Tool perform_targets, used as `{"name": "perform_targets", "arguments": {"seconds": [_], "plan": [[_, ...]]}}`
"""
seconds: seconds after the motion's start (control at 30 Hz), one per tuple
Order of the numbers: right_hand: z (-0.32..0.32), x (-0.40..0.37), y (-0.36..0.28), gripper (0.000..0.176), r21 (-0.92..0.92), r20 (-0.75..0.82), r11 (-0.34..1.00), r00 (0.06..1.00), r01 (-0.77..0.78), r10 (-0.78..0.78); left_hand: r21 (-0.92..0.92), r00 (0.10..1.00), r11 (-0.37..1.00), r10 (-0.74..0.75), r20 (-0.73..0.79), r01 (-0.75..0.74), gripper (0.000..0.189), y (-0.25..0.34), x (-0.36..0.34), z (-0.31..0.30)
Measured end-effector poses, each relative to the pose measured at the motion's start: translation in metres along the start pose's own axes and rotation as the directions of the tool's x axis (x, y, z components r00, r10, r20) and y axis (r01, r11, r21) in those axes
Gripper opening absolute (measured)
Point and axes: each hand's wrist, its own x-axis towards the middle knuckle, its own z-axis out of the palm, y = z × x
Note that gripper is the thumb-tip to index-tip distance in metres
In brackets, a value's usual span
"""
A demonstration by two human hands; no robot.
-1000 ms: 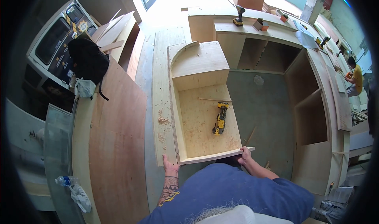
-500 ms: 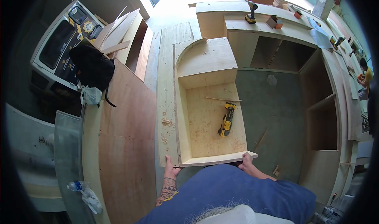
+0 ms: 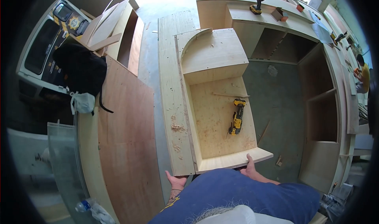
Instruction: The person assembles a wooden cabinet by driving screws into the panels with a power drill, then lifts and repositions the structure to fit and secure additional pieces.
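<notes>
A pale wooden frame (image 3: pixel 227 161), with a curved part at its far end, lies in front of me against my body. My left hand (image 3: pixel 176 181) is at the near end of the long board (image 3: pixel 179 145) along the frame's left side, thumb spread, its fingers partly hidden under the board. At the frame's near right edge, my right hand (image 3: pixel 248 170) grips the end piece, thumb on top and fingers hidden below. A yellow and black power tool (image 3: pixel 237 117) and a thin wood strip (image 3: pixel 231 94) lie inside the frame.
Left stands a plywood cabinet (image 3: pixel 126 145) with a black backpack (image 3: pixel 81 68); a van (image 3: pixel 43 50) is beyond. Cabinets (image 3: pixel 272 23) bearing a drill (image 3: pixel 257 3) are at the back and right. A person in yellow (image 3: pixel 363 76) is at far right. Wood scraps lie on the floor.
The near end of the frame and long board has shifted right and nearer in view, with both hands at it. The tool inside has moved along with the frame.
</notes>
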Motion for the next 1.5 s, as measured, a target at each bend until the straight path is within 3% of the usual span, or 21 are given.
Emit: {"name": "perform_targets", "arguments": {"seconds": [0.17, 0.2, 0.23, 0.27, 0.33, 0.37, 0.4, 0.47, 0.7, 0.77, 0.87, 0.93, 0.97, 1.07, 1.13, 1.2, 1.3, 1.33, 1.43, 1.47, 1.5], "plan": [[-0.003, 0.009, 0.04, 0.043, -0.083, -0.21, 0.995, 0.975, 0.056, -0.072, 0.11, 0.981, 0.975, -0.194, 0.019, 0.191, 0.08, 0.021, 0.021, -0.017], [0.012, -0.002, 0.039, 0.041, -0.141, -0.285, 0.985, 0.949, 0.098, -0.136, 0.518, 0.998, 0.853, 0.058, 0.023, -0.062, 0.073, 0.023, 0.02, -0.022], [0.0, 0.012, 0.039, 0.044, -0.031, -0.185, 0.995, 0.977, 0.097, -0.102, 0.811, 0.949, 0.516, 0.282, 0.143, -0.276, 0.067, 0.024, 0.023, -0.016], [-0.011, 0.03, 0.045, 0.044, -0.034, -0.183, 0.992, 0.975, 0.121, -0.125, 0.804, 0.951, 0.525, 0.266, 0.155, -0.279, 0.067, 0.026, 0.019, 0.002], [-0.036, 0.041, 0.036, 0.047, -0.152, -0.207, 0.977, 0.962, 0.15, -0.18, 0.466, 0.975, 0.857, 0.171, 0.143, -0.219, 0.051, 0.022, -0.01, 0.032], [-0.02, 0.027, 0.034, 0.049, -0.136, -0.187, 0.987, 0.976, 0.088, -0.112, 0.948, 0.922, 0.064, 0.262, 0.286, -0.312, 0.058, 0.019, -0.012, 0.026], [-0.017, 0.025, 0.03, 0.049, -0.141, -0.191, 0.987, 0.976, 0.08, -0.107, 0.95, 0.923, 0.066, 0.266, 0.278, -0.305, 0.058, 0.021, -0.008, 0.027], [-0.003, 0.028, 0.027, 0.051, -0.106, -0.11, 0.994, 0.993, 0.026, -0.038, 0.697, 0.984, 0.696, 0.146, 0.099, -0.174, 0.057, 0.031, 0.004, 0.043], [0.082, -0.02, 0.017, 0.047, -0.178, -0.171, 0.978, 0.976, 0.107, -0.138, 0.834, 0.976, 0.52, 0.193, 0.099, -0.188, 0.058, 0.058, 0.003, 0.086], [0.095, -0.029, 0.011, 0.044, -0.241, -0.217, 0.967, 0.966, 0.089, -0.143, 0.424, 0.996, 0.902, 0.086, -0.007, -0.075, 0.057, 0.067, 0.037, 0.064], [0.083, -0.018, 0.0, 0.038, -0.317, -0.271, 0.949, 0.959, -0.001, -0.089, 0.61, 0.99, 0.786, 0.14, -0.014, -0.102, 0.057, 0.068, 0.024, 0.08], [0.071, 0.004, -0.001, 0.031, -0.831, -0.115, 0.555, 0.967, 0.032, -0.228, 0.506, 0.993, 0.859, 0.112, -0.025, -0.084, 0.056, 0.066, 0.025, 0.085], [0.064, 0.006, -0.007, 0.028, -0.991, 0.122, 0.027, 0.954, 0.134, -0.272, 0.402, 0.997, 0.915, 0.063, -0.033, -0.044, 0.056, 0.069, 0.024, 0.094], [0.062, 0.016, -0.008, 0.029, -0.995, 0.088, 0.027, 0.974, 0.096, -0.208, 0.309, 0.968, 0.946, 0.159, -0.195, -0.093, 0.056, 0.06, 0.027, 0.097], [0.054, 0.019, -0.004, 0.031, -0.997, 0.026, 0.068, 0.974, 0.043, -0.227, 0.487, 0.974, 0.865, 0.2, -0.109, -0.123, 0.065, 0.061, 0.022, 0.095], [0.049, 0.03, 0.001, 0.033, -0.995, -0.033, 0.101, 0.965, -0.007, -0.261, 0.039, 0.944, 0.998, 0.067, -0.324, -0.058, 0.078, 0.06, 0.027, 0.101], [0.052, 0.034, 0.019, 0.028, -0.975, -0.122, 0.216, 0.928, -0.046, -0.352, -0.009, 0.961, 0.999, -0.039, -0.275, 0.039, 0.09, 0.064, 0.036, 0.104], [0.063, 0.03, 0.025, 0.026, -0.882, -0.203, 0.471, 0.908, -0.007, -0.367, -0.003, 0.961, 0.998, -0.054, -0.27, 0.055, 0.09, 0.066, 0.033, 0.125], [0.089, 0.009, 0.024, 0.025, -0.476, -0.344, 0.877, 0.903, 0.07, -0.259, 0.183, 0.907, 0.983, 0.062, -0.417, 0.017, 0.079, 0.053, 0.01, 0.161], [0.104, 0.0, 0.026, 0.025, -0.154, -0.349, 0.985, 0.929, 0.075, -0.125, 0.429, 0.943, 0.902, 0.181, -0.279, -0.046, 0.072, 0.056, 0.008, 0.16], [0.126, -0.02, 0.028, 0.025, -0.16, -0.359, 0.984, 0.923, 0.084, -0.137, 0.635, 0.96, 0.761, 0.259, -0.109, -0.133, 0.066, 0.059, 0.003, 0.154]]}}
